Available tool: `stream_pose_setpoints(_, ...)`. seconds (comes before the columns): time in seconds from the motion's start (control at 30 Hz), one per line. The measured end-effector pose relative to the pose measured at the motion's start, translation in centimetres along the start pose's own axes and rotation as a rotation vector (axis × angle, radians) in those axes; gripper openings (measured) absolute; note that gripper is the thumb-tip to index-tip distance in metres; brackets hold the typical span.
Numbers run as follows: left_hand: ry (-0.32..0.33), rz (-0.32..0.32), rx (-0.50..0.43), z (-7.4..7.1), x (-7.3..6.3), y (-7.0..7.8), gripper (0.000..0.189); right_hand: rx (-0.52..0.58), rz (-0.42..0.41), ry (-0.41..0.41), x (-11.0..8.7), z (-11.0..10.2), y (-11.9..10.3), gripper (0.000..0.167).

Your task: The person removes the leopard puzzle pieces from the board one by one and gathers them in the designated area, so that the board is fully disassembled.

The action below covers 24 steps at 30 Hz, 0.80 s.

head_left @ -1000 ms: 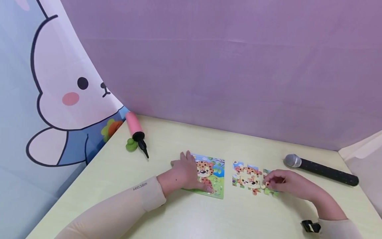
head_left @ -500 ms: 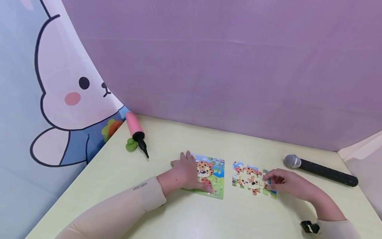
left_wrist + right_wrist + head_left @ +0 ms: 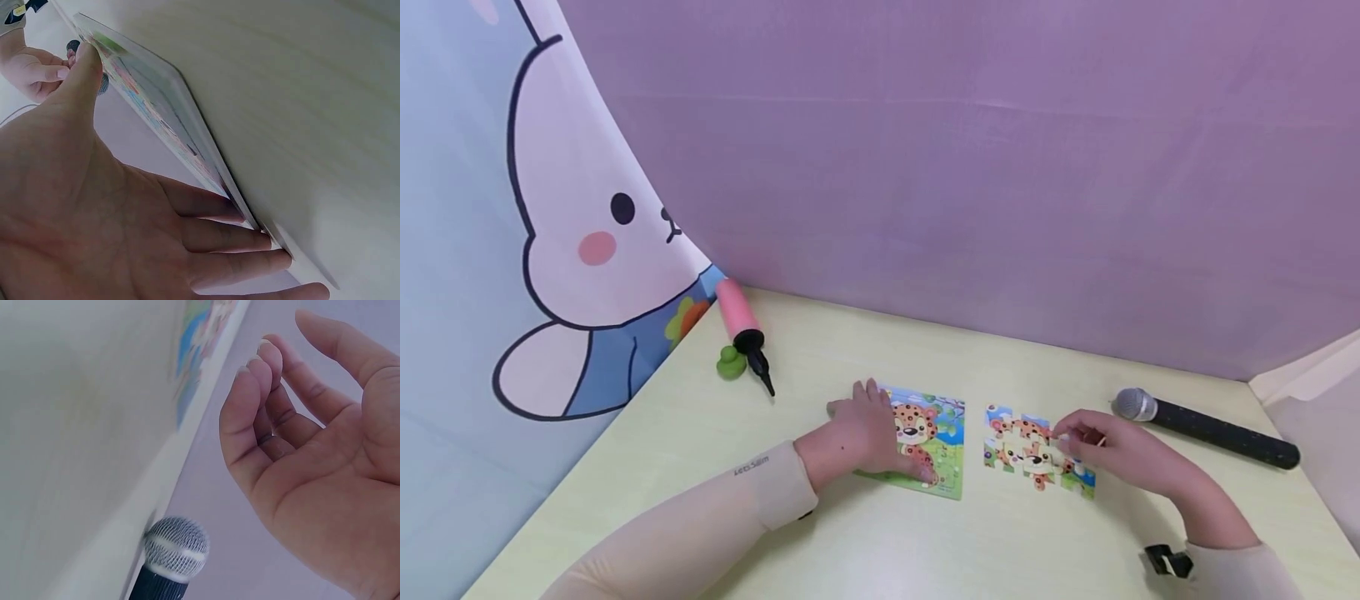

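My left hand (image 3: 867, 432) rests on a square picture puzzle board (image 3: 951, 454) showing a cartoon leopard. The fingers are spread and straight, with the thumb on the picture and the fingertips at the board's far left edge. To the right lies a second leopard picture made of joined puzzle pieces (image 3: 1018, 457), with uneven edges. Over its right end hovers my right hand (image 3: 1108, 446), and in the right wrist view its fingers (image 3: 240, 406) bend loosely, thumb apart, with nothing between them. My right hand hides part of the picture's upper right corner.
A black microphone (image 3: 1217, 429) with a silver head lies at the right. Toward the back left are a pink hand pump (image 3: 737, 312) with a black nozzle and a small green toy duck (image 3: 731, 363). A purple cloth (image 3: 970, 183) hangs behind the table.
A piece under my right hand has settled at the right end of the joined pieces. The right hand has let go and shifted slightly up and left. My left hand stays put.
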<state>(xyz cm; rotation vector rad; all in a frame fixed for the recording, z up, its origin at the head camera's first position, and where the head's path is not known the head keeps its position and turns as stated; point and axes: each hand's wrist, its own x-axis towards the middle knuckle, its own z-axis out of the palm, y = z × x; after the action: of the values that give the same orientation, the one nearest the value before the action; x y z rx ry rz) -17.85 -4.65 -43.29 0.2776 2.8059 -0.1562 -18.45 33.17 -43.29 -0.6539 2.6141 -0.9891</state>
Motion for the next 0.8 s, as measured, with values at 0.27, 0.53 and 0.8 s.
stream_pose_setpoints(0.27,-0.028,0.025,-0.054,-0.6,0.3,-0.8,0.14,-0.039,-0.001,0.019,1.8,0.7,-2.7,0.025)
stream_pose_setpoints(0.53,-0.02,0.236,-0.163,-2.2,1.0,-4.6,0.117,-0.001,-0.041,-0.043,4.9,2.8,-6.4,0.032)
stream_pose_setpoints(0.8,-0.068,0.343,-0.154,-1.8,1.6,-8.8,0.129,0.051,-0.155,-0.151,9.0,7.1,-9.8,0.036)
